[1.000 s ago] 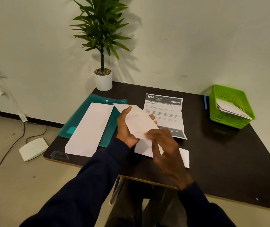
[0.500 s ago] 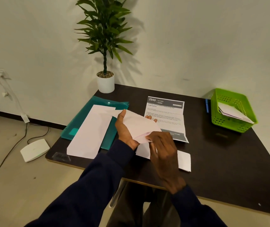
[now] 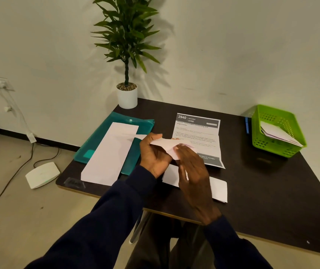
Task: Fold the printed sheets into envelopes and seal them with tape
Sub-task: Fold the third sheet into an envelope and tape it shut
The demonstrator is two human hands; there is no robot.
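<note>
1. so, nearest the wearer, the right hand [image 3: 194, 171] reached up to the near corner of an envelope [image 3: 166, 145]. its fingertips met the paper, but whether they pinched or only pressed it could not be told.
2. just beneath that hand, a folded sheet [image 3: 219, 188] lay flat on the table [image 3: 271, 191]. it was creased down small and, by my reading, ready to be put in.
3. the left hand [image 3: 153, 153] gripped the envelope, thumb over the top and fingers curled beneath, and held it off the table and tilted. nothing appeared to be inside it, so this one looked neither filled nor sealed.
4. to the left of the grip, a stack of blank envelopes [image 3: 108, 154] rested on a teal folder [image 3: 143, 123], which suggested plenty of work was left.
5. just beyond the grip, a printed sheet [image 3: 197, 133] lay opened out with creases showing. it was not yet folded down.
6. well off to the right of the grip, a green basket [image 3: 260, 121] held a few finished-looking envelopes [image 3: 277, 133], so some of the batch seemed done.
7. no tape roll could be made out. a small clear item [image 3: 73, 183] at the table edge, left of the grip, was too faint to name.
8. judged overall, the task stood partway through, and filling and taping this envelope remained.
</note>
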